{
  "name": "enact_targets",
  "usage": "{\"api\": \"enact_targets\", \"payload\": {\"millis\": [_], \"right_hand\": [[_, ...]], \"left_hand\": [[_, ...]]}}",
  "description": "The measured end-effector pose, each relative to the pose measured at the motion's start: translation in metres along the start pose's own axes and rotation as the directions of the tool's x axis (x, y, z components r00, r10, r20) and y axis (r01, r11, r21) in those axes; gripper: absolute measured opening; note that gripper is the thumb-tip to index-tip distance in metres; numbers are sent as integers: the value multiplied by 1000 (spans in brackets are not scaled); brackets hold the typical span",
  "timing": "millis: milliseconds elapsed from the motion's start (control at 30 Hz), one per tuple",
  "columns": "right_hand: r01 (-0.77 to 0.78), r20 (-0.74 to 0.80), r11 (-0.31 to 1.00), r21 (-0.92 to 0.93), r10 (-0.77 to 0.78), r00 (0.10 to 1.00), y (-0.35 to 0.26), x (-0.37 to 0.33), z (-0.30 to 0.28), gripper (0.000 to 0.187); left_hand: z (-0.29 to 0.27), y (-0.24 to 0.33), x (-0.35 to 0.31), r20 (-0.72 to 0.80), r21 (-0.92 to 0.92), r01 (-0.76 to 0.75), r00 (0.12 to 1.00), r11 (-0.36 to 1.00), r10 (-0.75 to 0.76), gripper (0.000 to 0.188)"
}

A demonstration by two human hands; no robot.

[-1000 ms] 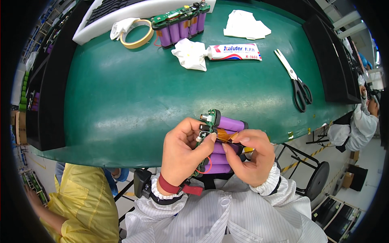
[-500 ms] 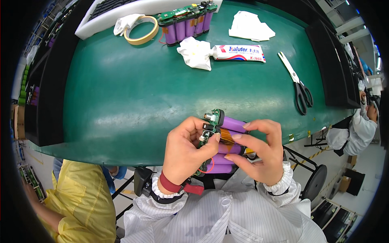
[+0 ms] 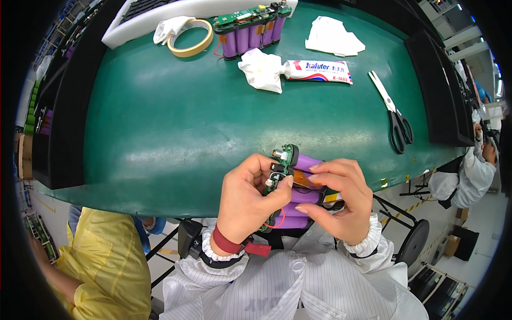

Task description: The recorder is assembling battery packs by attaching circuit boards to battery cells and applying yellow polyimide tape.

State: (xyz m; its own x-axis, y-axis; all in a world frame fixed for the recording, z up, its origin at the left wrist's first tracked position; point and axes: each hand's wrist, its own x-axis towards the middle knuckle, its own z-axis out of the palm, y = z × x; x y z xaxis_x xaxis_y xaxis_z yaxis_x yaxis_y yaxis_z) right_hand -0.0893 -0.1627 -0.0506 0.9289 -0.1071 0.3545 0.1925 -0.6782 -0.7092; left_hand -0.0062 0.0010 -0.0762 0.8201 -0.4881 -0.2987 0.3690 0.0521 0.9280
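Note:
A battery pack (image 3: 303,196) of purple cylindrical cells is held at the table's near edge, in front of my chest. Around its green circuit board (image 3: 290,153) side, my left hand (image 3: 240,200) is closed, the thumb pressing near a small white connector. My right hand (image 3: 346,197) has its fingertips on the cells from the other side, index and middle fingers by a strip of amber tape (image 3: 303,179) and thumb lower down. A red wire (image 3: 281,220) loops out below my left thumb. My palms and fingers hide part of the pack.
Across the green table (image 3: 186,122) lie a tape roll (image 3: 208,40), a second battery pack (image 3: 250,34), crumpled white cloth (image 3: 261,72), a glue tube (image 3: 320,71), another white cloth (image 3: 333,37) and scissors (image 3: 393,114). Black shelves flank both sides. A person in yellow (image 3: 109,261) sits at left.
My right fingers have shifted slightly on the pack, index and middle drawing closer together over the amber tape. The left hand keeps its hold. The view has shifted slightly.

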Motion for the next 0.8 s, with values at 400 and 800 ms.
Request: {"api": "enact_targets", "payload": {"millis": [400, 800], "right_hand": [[-64, -108, 996, 62, 70, 992, 0, 2, 10, 27], [-242, -117, 958, 153, 261, 958, -5, -4, 5, 18]], "left_hand": [[1, 1, 0, -7, -19, 11, 1000, 1000, -11, 15], [-1, -3, -1, -6, 15, -4, 1000, 1000, 4, 15]]}}
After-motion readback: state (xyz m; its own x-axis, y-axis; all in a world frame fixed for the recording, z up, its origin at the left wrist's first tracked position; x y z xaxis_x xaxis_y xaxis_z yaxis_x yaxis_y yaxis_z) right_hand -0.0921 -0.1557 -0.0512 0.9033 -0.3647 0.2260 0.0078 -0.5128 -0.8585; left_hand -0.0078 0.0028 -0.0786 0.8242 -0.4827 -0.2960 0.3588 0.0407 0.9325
